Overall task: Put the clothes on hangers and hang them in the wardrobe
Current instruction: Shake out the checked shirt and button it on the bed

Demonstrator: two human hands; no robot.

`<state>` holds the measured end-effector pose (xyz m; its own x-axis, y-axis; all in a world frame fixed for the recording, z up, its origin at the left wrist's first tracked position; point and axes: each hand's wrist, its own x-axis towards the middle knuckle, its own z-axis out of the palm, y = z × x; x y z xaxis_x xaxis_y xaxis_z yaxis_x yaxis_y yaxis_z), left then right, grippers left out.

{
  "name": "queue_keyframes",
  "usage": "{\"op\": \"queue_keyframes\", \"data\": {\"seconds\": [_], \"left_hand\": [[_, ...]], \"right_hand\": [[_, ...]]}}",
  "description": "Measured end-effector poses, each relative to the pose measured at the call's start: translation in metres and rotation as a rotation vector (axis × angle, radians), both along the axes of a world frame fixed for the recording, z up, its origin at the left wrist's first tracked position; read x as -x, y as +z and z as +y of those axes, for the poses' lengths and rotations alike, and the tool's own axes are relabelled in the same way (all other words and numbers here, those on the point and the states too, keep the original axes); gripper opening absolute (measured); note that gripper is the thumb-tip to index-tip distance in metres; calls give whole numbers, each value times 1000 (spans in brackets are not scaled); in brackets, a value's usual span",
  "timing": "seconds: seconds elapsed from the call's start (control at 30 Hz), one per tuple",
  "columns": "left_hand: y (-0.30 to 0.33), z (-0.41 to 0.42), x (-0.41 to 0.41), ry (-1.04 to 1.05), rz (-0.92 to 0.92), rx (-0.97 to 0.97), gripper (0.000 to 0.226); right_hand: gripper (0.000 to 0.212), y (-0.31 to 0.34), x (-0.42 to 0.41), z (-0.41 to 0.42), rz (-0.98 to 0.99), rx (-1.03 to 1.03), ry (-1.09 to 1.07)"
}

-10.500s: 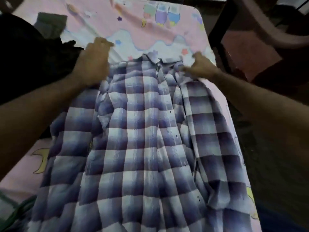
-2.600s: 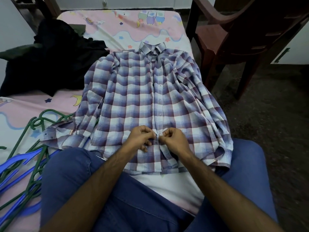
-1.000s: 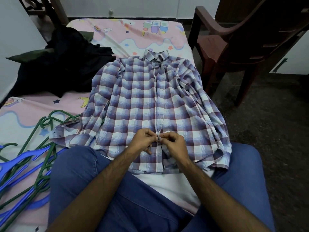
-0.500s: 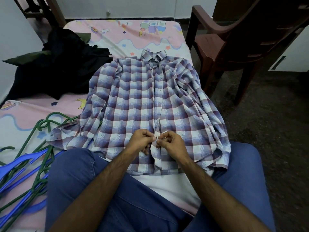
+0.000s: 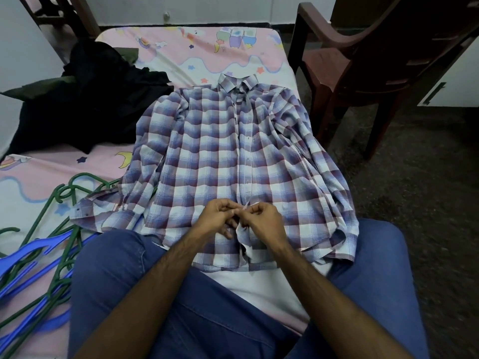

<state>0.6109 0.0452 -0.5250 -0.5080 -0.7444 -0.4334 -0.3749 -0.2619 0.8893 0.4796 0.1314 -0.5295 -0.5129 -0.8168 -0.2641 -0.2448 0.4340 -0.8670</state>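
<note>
While lying flat on the bed (image 5: 181,51), checked shirt (image 5: 220,151). Left hand (image 5: 217,217) and right hand (image 5: 261,220), fingers curled, pinching its front edge near the bottom. Left of shirt, hangers (image 5: 39,255) and dark clothes (image 5: 98,99).

Bed (image 5: 166,50) with a pink cartoon-print sheet, plaid shirt (image 5: 233,156) spread flat on it — collar at the far end, dark clothes pile (image 5: 85,102) far left, green hangers (image 5: 62,211) and blue hangers (image 5: 28,257) tangled near left, a person's denim-clad knees (image 5: 111,263) resting on the near edge.
</note>
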Motion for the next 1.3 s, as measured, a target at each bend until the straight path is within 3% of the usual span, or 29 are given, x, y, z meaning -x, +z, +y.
{"op": "queue_keyframes", "data": {"seconds": [0.13,0.37,0.57,0.97,1.3], "left_hand": [[-1,2,-1,-11,33,13,15],[2,3,1,26,56,-35,10],[4,2,1,26,77,-62,11],[0,0,2,16,-14,-22,10],[0,5,8,65,-70,59,12]], "right_hand": [[22,-1,-1,2,85,1,36],[8,-5,11,8,-26,46,10],[9,1,11,5,-76,32,-32],[17,-6,0,7,17,55,-33],[7,-5,-5,13,-16,128,-60]]}}
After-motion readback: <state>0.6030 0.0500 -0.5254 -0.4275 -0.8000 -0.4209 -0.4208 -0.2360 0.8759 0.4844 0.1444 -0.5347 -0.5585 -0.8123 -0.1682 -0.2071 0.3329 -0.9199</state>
